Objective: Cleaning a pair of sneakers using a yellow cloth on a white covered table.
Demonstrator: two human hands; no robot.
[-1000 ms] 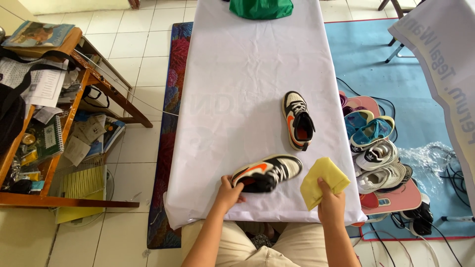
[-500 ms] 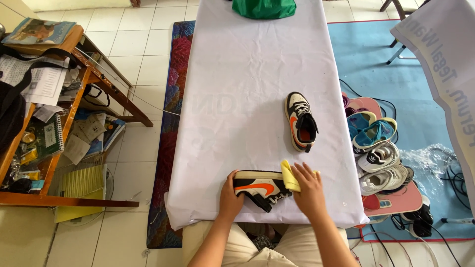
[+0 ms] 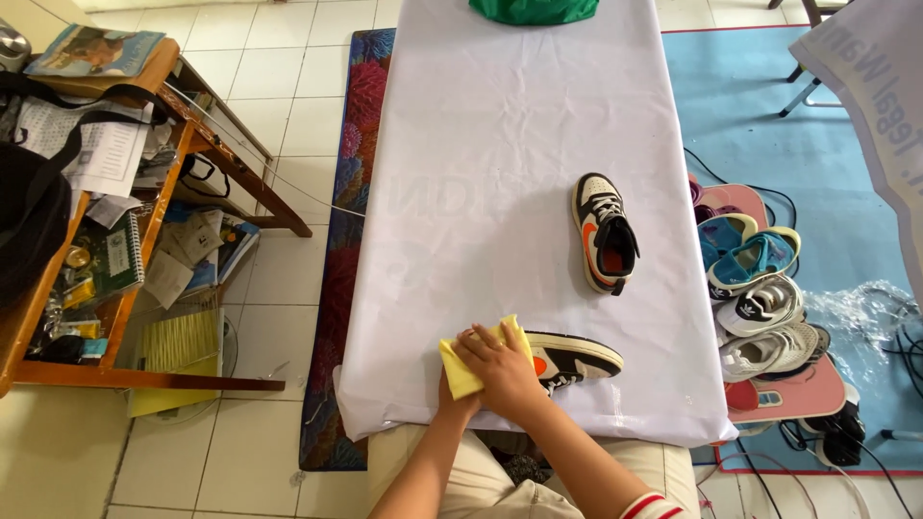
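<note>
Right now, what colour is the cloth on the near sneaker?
Yellow cloth; the head view shows it best.

Bare white table [image 3: 481, 173] ahead, upright sneaker [image 3: 606, 231] right, green bag [image 3: 534, 10] far end

A: Off-table stuff?
B: Pile of shoes [image 3: 760, 298] on blue mat [image 3: 846, 192] right; cluttered wooden shelf [image 3: 106, 240] left.
A: Far end?
B: Green bag [image 3: 534, 10], floral rug [image 3: 361, 125] beneath.

Bright, even daylight; sharp focus, soft shadows.
</note>
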